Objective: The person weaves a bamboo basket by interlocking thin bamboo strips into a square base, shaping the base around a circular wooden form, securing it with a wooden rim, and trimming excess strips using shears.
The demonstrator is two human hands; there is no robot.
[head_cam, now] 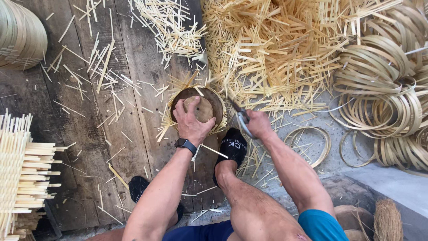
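Pressing a wood disc (199, 108) w/ left hand (192, 123), right hand (257, 123) grips shears (242, 117); strip ends (178, 87) partly trimmed, rim unfinished.

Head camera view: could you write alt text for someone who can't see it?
Seen from above, a seated person's left hand presses a round wooden block onto a small woven bamboo piece, while the right hand works scissors at its edge. Cut bamboo strips and coiled hoops litter the floor.

Bright even daylight, soft shadows under the arms, mild glare on the pale straw pile (276, 49), motion blur on the right hand (258, 124) and its tool, wide-angle bending at the edges.
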